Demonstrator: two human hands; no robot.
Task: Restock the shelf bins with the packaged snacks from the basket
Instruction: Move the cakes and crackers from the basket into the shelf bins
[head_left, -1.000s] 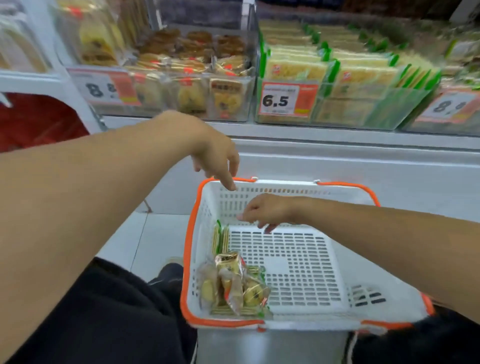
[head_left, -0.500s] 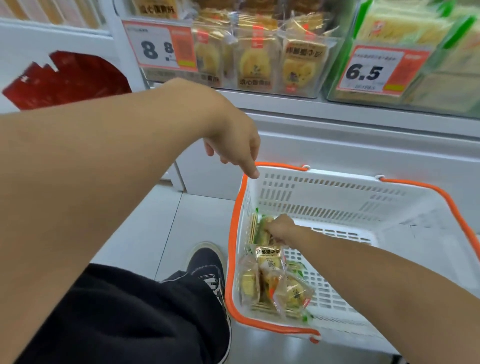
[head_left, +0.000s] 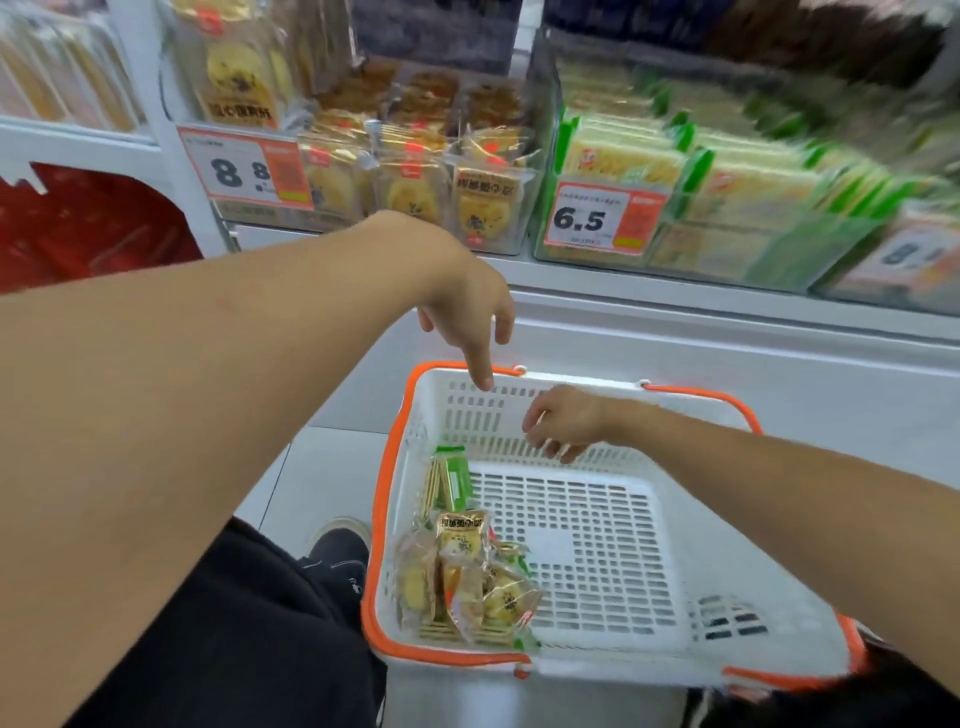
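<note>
A white basket with an orange rim (head_left: 670, 660) sits below me. In its left corner lie several clear-wrapped yellow pastry packs (head_left: 462, 582) and green-edged cracker packs (head_left: 448, 478) standing on edge. My left hand (head_left: 467, 312) hangs above the basket's far left corner, fingers loose and pointing down, holding nothing. My right hand (head_left: 563, 421) hovers inside the basket near the far wall, fingers loosely curled and empty. On the shelf above, a clear bin of yellow pastry packs (head_left: 431, 192) stands beside a clear bin of green-edged cracker packs (head_left: 691, 192).
Price tags reading 8.8 (head_left: 244, 171) and 6.5 (head_left: 602, 215) hang on the bin fronts. A white shelf ledge (head_left: 675, 312) runs under the bins. My dark trousers and a black shoe (head_left: 337, 545) are left of the basket on white floor tiles.
My right hand came up off the packs in the basket's left corner and now hovers empty near the far wall. The view tilted up toward the shelf.
</note>
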